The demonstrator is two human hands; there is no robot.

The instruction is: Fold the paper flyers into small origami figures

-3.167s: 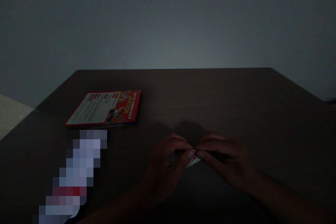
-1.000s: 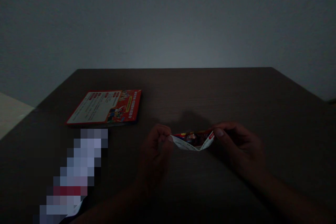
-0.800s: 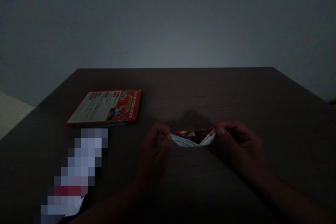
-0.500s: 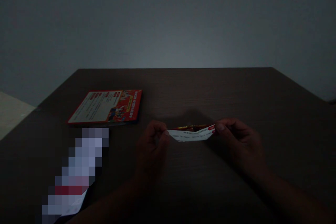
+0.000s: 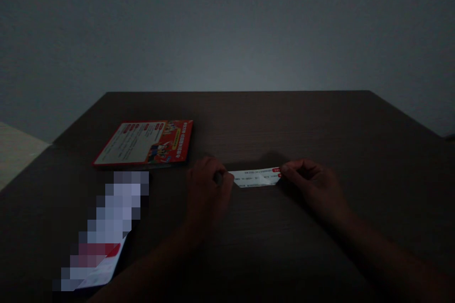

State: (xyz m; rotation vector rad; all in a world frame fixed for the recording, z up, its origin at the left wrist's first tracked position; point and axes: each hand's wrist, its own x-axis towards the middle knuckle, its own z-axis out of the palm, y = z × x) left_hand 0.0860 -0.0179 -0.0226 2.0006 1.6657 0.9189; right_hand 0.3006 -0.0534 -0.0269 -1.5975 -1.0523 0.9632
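Note:
A folded printed paper (image 5: 256,178), white with lines of text and small red labels, stretches between my two hands over the dark table. Its near corners are angled, so the shape narrows toward me. My left hand (image 5: 209,194) is closed at the left end, thumb and fingers curled together. At the opposite end, my right hand (image 5: 316,187) pinches the corner between thumb and fingers. The dim light hides the fingertips' detail.
Left of my hands, a stack of red-and-white printed sheets (image 5: 133,144) lies on the wooden table (image 5: 270,118). Nearer me is a lit phone (image 5: 103,272), its screen mostly blurred out. A pale wall (image 5: 249,33) stands behind the table.
The paper, bent in the middle before, now looks flatter and shows more of its printed white face. The red and gold part behind it is hidden. My right hand has shifted slightly left.

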